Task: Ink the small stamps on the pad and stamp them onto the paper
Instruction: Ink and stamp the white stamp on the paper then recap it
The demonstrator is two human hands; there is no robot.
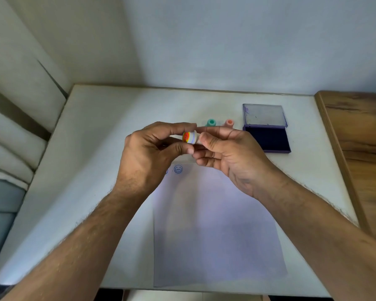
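A small white stamp (189, 137) with an orange and yellow smiley sticker on its end is held in the air above the paper's far edge. My left hand (152, 153) pinches it from the left and my right hand (224, 153) pinches its other end. The white paper (215, 231) lies on the table below and bears a blue smiley print (178, 169) near its far left corner; a second print beside it is mostly hidden by my left hand. A green stamp (211, 122) and a pink stamp (229, 123) stand behind my fingers. The open purple ink pad (267, 137) lies to the right.
The ink pad's clear lid (264, 115) lies folded back behind it. The white table (96, 148) ends at a wall behind. A wooden surface (360, 148) adjoins the table on the right, and pale cushions (13, 127) lie to its left.
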